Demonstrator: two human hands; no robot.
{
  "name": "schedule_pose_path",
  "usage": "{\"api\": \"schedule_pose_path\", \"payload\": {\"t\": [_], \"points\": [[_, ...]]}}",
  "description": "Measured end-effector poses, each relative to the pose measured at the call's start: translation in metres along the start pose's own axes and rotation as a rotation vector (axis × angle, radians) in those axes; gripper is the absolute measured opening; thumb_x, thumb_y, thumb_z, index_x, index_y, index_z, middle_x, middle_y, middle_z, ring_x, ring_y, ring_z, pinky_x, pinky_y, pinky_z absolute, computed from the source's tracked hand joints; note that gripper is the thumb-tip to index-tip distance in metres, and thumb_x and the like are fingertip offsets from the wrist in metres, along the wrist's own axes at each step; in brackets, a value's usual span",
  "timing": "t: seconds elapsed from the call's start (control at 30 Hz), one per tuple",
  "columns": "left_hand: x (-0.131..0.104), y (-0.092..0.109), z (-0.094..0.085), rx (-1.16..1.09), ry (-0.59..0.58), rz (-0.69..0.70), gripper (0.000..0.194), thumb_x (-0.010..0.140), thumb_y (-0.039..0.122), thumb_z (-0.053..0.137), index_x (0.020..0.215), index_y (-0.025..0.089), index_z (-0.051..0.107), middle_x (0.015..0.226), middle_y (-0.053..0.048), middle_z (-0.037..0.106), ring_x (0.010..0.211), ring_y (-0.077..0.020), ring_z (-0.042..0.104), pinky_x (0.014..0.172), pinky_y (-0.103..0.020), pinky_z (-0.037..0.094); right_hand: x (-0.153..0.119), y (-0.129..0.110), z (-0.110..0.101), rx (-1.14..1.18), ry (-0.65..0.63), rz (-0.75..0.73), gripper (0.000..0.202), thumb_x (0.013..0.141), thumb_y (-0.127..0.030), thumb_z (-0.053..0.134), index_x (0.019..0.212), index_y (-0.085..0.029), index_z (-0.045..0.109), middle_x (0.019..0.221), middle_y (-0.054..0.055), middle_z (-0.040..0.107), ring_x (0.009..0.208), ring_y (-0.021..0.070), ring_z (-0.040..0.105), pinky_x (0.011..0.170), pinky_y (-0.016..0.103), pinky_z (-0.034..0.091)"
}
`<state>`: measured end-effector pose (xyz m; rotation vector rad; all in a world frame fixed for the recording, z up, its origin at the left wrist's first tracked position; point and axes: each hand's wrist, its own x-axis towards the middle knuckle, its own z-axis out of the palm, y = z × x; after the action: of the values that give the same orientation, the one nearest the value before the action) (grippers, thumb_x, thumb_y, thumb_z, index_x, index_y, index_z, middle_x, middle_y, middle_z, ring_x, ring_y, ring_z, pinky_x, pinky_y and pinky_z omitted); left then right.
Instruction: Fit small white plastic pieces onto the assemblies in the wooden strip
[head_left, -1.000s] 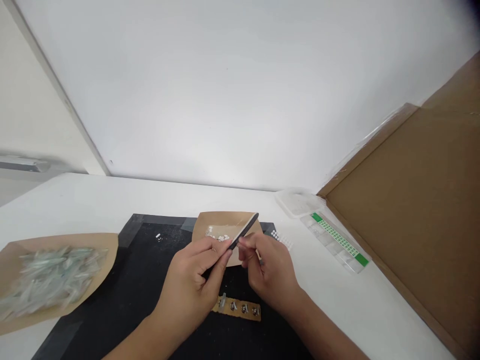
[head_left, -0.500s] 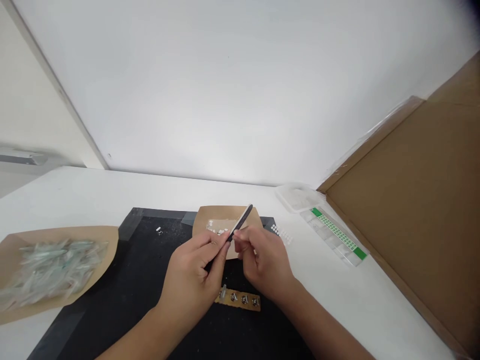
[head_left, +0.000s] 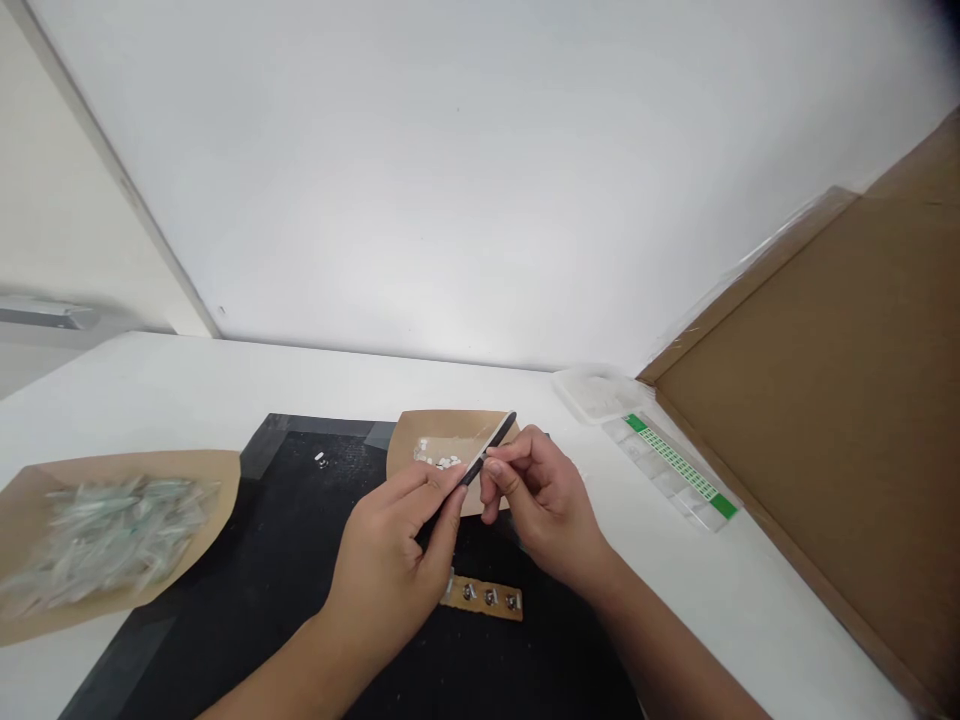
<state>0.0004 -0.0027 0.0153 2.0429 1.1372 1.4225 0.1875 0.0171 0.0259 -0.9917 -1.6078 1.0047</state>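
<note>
So, gripping strip [head_left: 498, 436] with left hand [head_left: 397, 542], touching its edge with right hand [head_left: 549, 505] (cannot tell whether grasping it).

A hand can pass above the black mat [head_left: 262, 590] between the left hand [head_left: 397, 540] and paper tray [head_left: 227, 472]; the cardboard panel [head_left: 817, 400] blocks the right.

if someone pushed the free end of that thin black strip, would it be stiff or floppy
The thin black strip is probably fairly stiff: beyond the left hand, it juts out straight, without visible sag. It's likely light, being so slim. Its narrow shape might let it twist in the pinch.
</note>
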Motion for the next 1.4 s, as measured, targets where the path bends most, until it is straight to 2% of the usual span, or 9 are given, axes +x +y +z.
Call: {"api": "schedule_pose_path", "payload": {"t": [0.17,0.4,0.6,0.8,0.9,1.03,1.17,1.3,1.4], "points": [[0.0007,-0.0021,0.0022,0.025,0.028,0.037,0.029,0.102,0.014,0.060,0.125,0.019,0.076,0.096,-0.005,0.074,0.089,-0.0163,0.072,0.084,-0.026,0.060,-0.0018,0.0038,-0.0015,-0.185,0.039,-0.050,0.011,0.108,-0.031,0.057,0.100,-0.024,0.058,0.078,-0.003,0.069,0.060,0.0116,0.069,0.061,0.025,0.054],[0.0018,0.0011,-0.0001,-0.022,0.008,0.035,0.026,0.102,0.012,0.061,0.121,0.020,0.077,0.102,-0.006,0.076,0.091,-0.0157,0.073,0.085,-0.025,0.060,-0.0032,0.0024,-0.0011,-0.064,-0.022,-0.058,0.012,0.110,-0.033,0.054,0.101,-0.025,0.053,0.075,-0.003,0.069,0.064,0.0140,0.069,0.065,0.028,0.058],[0.0013,-0.0022,0.0010,0.003,0.023,0.075,0.032,0.102,0.010,0.060,0.127,0.021,0.076,0.099,-0.006,0.076,0.086,-0.0161,0.072,0.079,-0.026,0.059,-0.0016,0.0011,0.0046,-0.324,0.095,-0.136,0.013,0.109,-0.026,0.052,0.097,-0.024,0.057,0.077,-0.002,0.069,0.063,0.0137,0.068,0.063,0.027,0.054],[0.0006,-0.0021,0.0003,0.011,0.016,0.069,0.032,0.101,0.009,0.061,0.127,0.021,0.077,0.095,-0.005,0.074,0.085,-0.0151,0.072,0.079,-0.024,0.059,-0.0008,0.0007,0.0009,-0.400,-0.021,-0.165,0.017,0.107,-0.021,0.052,0.091,-0.025,0.055,0.073,-0.004,0.067,0.059,0.0134,0.067,0.064,0.028,0.053],[0.0014,0.0000,-0.0012,0.008,0.012,0.060,0.033,0.101,0.010,0.062,0.127,0.021,0.077,0.096,-0.005,0.075,0.085,-0.0149,0.072,0.078,-0.024,0.058,0.0002,-0.0005,0.0014,-0.382,0.080,-0.179,0.016,0.108,-0.022,0.051,0.093,-0.025,0.055,0.076,-0.004,0.067,0.058,0.0124,0.067,0.061,0.026,0.052],[0.0023,0.0015,-0.0022,0.006,0.017,0.064,0.032,0.101,0.009,0.061,0.126,0.021,0.077,0.096,-0.005,0.075,0.084,-0.0143,0.072,0.077,-0.023,0.058,0.0002,-0.0022,0.0033,-0.381,-0.002,-0.176,0.018,0.107,-0.021,0.052,0.090,-0.025,0.055,0.074,-0.004,0.066,0.056,0.0112,0.066,0.061,0.026,0.052],[0.0031,0.0014,-0.0016,0.026,0.023,0.053,0.031,0.101,0.011,0.060,0.125,0.021,0.078,0.096,-0.006,0.076,0.082,-0.0155,0.072,0.076,-0.025,0.059,0.0013,-0.0028,0.0028,-0.412,0.079,-0.175,0.017,0.107,-0.022,0.052,0.091,-0.025,0.056,0.076,-0.003,0.068,0.057,0.0118,0.067,0.058,0.026,0.051],[0.0031,0.0007,-0.0015,0.027,0.025,0.055,0.031,0.102,0.011,0.059,0.124,0.020,0.078,0.095,-0.007,0.076,0.081,-0.0155,0.072,0.076,-0.025,0.060,0.0025,-0.0024,0.0022,-0.382,-0.039,-0.150,0.017,0.107,-0.023,0.053,0.090,-0.025,0.055,0.072,-0.005,0.067,0.055,0.0118,0.067,0.060,0.026,0.052],[0.0026,0.0004,-0.0021,0.036,0.036,0.059,0.030,0.101,0.011,0.060,0.125,0.019,0.078,0.096,-0.007,0.076,0.081,-0.0150,0.072,0.074,-0.025,0.059,0.0023,-0.0031,0.0027,-0.391,0.039,-0.156,0.017,0.107,-0.023,0.053,0.090,-0.025,0.055,0.073,-0.004,0.067,0.054,0.0120,0.066,0.058,0.027,0.052]]}}
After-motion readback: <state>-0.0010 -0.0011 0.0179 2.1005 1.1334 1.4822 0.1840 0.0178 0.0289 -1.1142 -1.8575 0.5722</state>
